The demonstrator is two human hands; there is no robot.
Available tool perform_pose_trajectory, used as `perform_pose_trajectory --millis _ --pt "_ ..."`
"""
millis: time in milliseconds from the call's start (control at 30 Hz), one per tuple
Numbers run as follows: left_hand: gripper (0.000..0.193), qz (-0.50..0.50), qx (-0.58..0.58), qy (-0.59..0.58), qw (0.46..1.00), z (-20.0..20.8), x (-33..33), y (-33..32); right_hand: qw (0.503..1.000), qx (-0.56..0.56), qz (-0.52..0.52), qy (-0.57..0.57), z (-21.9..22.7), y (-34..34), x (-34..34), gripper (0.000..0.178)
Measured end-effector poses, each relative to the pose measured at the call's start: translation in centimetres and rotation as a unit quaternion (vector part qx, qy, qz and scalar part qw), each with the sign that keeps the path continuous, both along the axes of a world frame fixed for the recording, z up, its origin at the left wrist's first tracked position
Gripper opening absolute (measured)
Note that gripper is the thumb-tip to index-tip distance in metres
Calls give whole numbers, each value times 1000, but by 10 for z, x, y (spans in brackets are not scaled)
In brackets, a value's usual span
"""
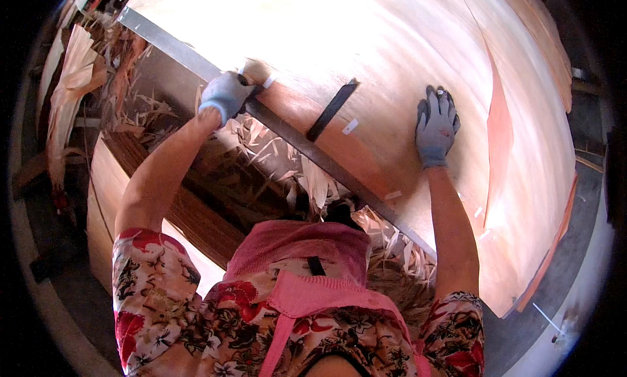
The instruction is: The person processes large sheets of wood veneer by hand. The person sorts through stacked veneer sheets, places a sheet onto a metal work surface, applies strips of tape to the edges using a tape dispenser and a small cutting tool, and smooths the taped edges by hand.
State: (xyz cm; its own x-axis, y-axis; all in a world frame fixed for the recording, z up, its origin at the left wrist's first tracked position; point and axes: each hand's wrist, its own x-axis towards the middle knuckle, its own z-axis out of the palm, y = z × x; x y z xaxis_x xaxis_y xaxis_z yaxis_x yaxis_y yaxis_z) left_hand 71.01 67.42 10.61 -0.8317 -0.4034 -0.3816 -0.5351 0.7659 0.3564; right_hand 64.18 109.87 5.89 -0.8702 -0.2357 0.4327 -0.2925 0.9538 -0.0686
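Observation:
A large pale wood veneer sheet [385,50] spreads before me, with a long straight metal strip [170,44] along its near edge. My left hand [225,95], in a grey glove with a light blue cuff, is closed at that strip. Its fingers are curled, and whatever they hold is hidden. My right hand [436,125], gloved in grey with dark fingertips, lies flat on the veneer with fingers stretched out. Between the hands a narrow black flat bar [333,109] rests on the sheet. Beside the bar is a small white piece of tape [351,126].
Torn veneer scraps [261,142] litter the space below the strip. A dark brown stack of boards [196,207] stands at the lower left. Tall ragged veneer pieces [72,96] are at the far left. A loose veneer flap [499,142] lifts right of my right hand.

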Motion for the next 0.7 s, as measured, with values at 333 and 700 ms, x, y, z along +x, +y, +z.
perform_pose_trajectory --millis 333,700 --pt "53 -234 -120 344 901 -10 39 55 999 25 21 32 -4 1 -2 38" --pt "58 -261 -95 183 943 -27 15 132 998 -24 41 33 -7 6 -4 37"
